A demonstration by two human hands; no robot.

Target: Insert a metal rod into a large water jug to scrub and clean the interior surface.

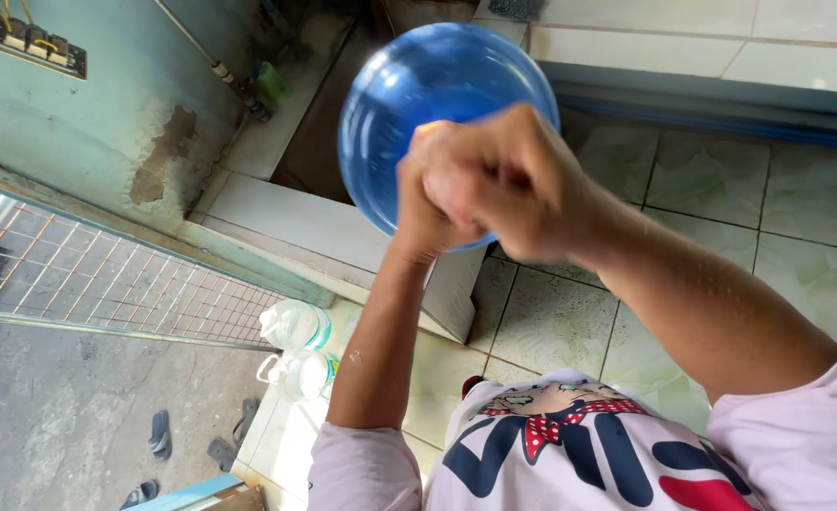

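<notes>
Nearest, bottom edge: the person's pale pink shirt point(570, 454) with a cartoon print, cut off by the frame. Both forearms rise from it toward the middle. Left hand point(428, 203) and right hand point(504, 180) meet in front of a blue translucent water jug point(418, 95), seen end-on and held above the floor. The right hand overlaps the left; each grip is closed, but what the fingers clamp is hidden, presumably the jug's neck, and motion blur softens the knuckles. The jug's lower part is covered by the hands. Below left, two clear plastic bottles point(295, 345) stand on the tiled floor point(551, 312). Farther left, a wire-mesh gate point(106, 284), sandals point(191, 440) on concrete beneath it.
</notes>
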